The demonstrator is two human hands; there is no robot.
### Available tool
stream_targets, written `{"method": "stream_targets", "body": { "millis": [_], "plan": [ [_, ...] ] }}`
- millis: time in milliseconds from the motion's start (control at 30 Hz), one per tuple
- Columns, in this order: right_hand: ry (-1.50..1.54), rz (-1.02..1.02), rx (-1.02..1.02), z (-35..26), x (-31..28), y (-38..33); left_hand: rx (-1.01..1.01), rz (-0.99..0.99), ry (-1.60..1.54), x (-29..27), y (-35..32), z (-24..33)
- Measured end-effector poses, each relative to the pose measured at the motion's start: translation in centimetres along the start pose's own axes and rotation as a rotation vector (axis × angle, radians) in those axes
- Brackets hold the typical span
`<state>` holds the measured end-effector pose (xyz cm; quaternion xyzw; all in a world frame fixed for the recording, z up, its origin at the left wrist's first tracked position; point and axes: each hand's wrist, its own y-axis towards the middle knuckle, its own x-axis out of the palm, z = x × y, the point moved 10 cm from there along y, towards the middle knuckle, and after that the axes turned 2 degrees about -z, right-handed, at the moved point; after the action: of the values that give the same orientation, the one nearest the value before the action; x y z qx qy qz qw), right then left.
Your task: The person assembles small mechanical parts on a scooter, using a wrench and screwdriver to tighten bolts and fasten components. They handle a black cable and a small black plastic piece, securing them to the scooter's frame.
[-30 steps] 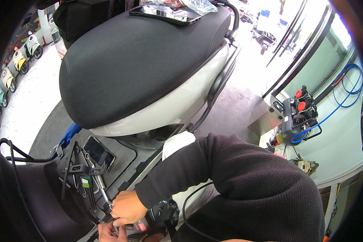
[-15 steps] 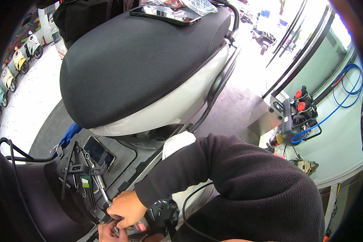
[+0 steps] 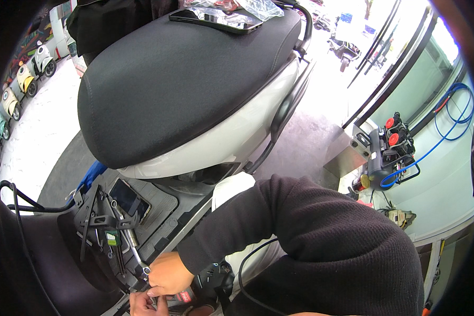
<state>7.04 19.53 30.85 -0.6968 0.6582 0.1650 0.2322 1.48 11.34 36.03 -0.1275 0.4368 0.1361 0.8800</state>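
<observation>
My right hand (image 3: 171,274), at the end of a dark knitted sleeve, is bent over with its fingers drawn together against my left hand. Low at the frame's edge, my left hand (image 3: 146,304) has thumb and fingers pinched close. Whatever lies between the two hands is hidden. Beside my right knuckles shows the ring end of a wrench (image 3: 146,270). A grey tool with a red label (image 3: 184,296) lies partly under my right wrist. To its right is a black holder with small metal pieces (image 3: 210,274).
On the scooter's footboard (image 3: 166,210) lie a phone (image 3: 130,200), a black bracket (image 3: 108,221), a green-labelled hex key set (image 3: 112,239) and several wrenches. Above is the black seat (image 3: 184,84), bearing a tablet-like device (image 3: 216,20). An air compressor (image 3: 387,152) stands at right.
My right hand has shifted slightly right and turned, uncovering the wrench's ring end. My left hand stays nearly in place.
</observation>
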Motion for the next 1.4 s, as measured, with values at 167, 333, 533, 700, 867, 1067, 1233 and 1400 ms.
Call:
{"method": "stream_targets", "body": {
  "millis": [167,333,533,700,867,1067,1233,1400],
  "plan": [
    [-0.02,0.082,-0.031,-0.5,-1.2,-0.5,0.038,0.051,-0.027,-0.4,0.1,0.3],
    [-0.092,0.051,-0.027,-0.6,-0.9,-0.4,0.036,0.037,-0.016,-0.2,0.1,0.2],
    [-0.034,0.078,-0.052,-0.7,-1.1,-0.5,0.058,0.038,-0.017,-0.2,0.0,0.2],
    [-0.064,0.013,-0.052,-0.7,-0.5,-0.3,0.041,0.015,0.005,0.0,0.0,0.0],
    [-0.072,0.077,-0.068,-0.8,-0.8,-0.4,0.066,0.033,-0.029,-0.1,0.0,0.2],
    [-0.112,0.047,-0.048,-0.6,-0.3,-0.2,0.081,0.045,-0.004,0.1,0.0,0.0],
    [-0.086,0.076,-0.045,-0.7,-0.8,-0.5,0.07,0.046,-0.041,0.2,0.0,-0.1],
    [-0.145,0.113,-0.105,-1.4,-0.6,-0.6,0.09,0.041,0.008,0.1,-0.1,0.1]
  ]
}}
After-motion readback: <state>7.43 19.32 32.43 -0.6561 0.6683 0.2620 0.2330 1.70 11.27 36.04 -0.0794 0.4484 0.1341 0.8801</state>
